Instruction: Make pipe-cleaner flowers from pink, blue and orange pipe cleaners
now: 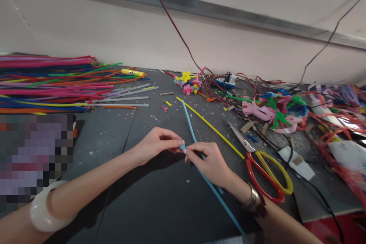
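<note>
A small light-blue fuzzy piece (182, 146), apparently pipe cleaner, is pinched between the fingertips of both hands above the dark tabletop. My left hand (160, 143) grips it from one side, thumb and index finger together. On the other side my right hand (210, 160) closes its thumb and index finger on it. Fingers cover most of the piece, so its shape is unclear. A long light-blue pipe cleaner (220, 200) passes beneath my right hand. Beside it lies a yellow pipe cleaner (213, 127). Scissors (248, 146) with red and yellow handles rest to the right, blades parted slightly.
Bundled coloured pipe cleaners (51, 91) and a yellow tube (133, 73) lie at the back left. Small flower shapes (187, 84) sit near the wall. Tangled cables (211, 85), a pink glue gun (259, 110) and red ribbon (328, 145) crowd the right.
</note>
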Demonstrator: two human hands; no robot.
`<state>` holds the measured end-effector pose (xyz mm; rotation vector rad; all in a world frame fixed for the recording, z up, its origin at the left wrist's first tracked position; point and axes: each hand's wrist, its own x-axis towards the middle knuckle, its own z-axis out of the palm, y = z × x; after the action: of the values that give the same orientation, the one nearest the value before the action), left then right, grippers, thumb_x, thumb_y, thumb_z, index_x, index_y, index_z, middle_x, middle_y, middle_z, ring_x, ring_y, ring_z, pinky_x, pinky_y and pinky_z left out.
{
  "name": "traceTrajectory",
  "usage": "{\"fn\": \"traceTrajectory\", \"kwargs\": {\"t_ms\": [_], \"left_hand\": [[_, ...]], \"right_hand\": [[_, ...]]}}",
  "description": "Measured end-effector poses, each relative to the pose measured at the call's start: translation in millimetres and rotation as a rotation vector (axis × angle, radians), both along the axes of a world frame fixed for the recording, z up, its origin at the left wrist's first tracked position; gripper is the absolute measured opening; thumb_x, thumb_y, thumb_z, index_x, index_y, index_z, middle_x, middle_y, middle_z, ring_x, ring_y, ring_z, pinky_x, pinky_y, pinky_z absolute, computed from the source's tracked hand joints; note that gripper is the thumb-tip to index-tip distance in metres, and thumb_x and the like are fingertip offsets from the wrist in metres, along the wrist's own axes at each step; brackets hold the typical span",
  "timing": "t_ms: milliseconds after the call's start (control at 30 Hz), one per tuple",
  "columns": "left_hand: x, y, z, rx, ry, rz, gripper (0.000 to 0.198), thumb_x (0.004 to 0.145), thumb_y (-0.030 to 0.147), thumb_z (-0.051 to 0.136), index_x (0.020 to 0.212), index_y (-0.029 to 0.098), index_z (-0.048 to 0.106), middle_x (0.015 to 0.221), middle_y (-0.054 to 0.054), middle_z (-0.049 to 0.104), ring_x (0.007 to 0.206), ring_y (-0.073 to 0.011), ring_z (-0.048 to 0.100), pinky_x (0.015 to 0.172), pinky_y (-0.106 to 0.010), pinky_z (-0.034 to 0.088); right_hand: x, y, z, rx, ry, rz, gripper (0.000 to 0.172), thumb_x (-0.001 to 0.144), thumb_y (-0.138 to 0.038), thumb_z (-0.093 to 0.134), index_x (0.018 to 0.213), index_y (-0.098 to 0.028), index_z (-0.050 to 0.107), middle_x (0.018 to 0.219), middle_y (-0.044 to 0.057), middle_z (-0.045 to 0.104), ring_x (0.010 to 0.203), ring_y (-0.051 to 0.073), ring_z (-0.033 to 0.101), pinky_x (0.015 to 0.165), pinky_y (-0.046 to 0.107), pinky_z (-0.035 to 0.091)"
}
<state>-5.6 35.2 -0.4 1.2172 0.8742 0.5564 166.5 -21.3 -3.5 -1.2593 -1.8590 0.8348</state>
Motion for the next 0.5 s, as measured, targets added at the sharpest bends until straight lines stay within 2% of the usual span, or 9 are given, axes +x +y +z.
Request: {"fn": "traceTrajectory", "kwargs": {"t_ms": [200, 500], "left_hand": [[0.7, 0.2, 3.6, 0.052, 0.059, 0.028, 0.012, 0.068, 0.025, 0.067, 0.071, 0.014, 0.068, 0.06, 0.0, 0.065, 0.058, -0.0093, 0.057, 0.06, -0.019, 0.044], [1.7, -0.6, 1.4, 0.1, 0.011, -0.006, 0.013, 0.071, 0.026, 0.064, 0.071, 0.013, 0.066, 0.062, -0.001, 0.063, 0.058, -0.0087, 0.053, 0.058, -0.019, 0.041]], "right_hand": [[2.2, 0.9, -2.1, 0.042, -0.021, -0.068, 0.01, 0.076, -0.019, 0.058, 0.074, -0.017, 0.068, 0.064, 0.002, 0.067, 0.059, 0.013, 0.061, 0.057, 0.022, 0.046], [4.8, 1.0, 4.2, -0.033, 0.021, 0.034, 0.018, 0.081, -0.017, 0.052, 0.067, -0.016, 0.064, 0.061, 0.0, 0.066, 0.058, 0.011, 0.06, 0.057, 0.02, 0.045]]}}
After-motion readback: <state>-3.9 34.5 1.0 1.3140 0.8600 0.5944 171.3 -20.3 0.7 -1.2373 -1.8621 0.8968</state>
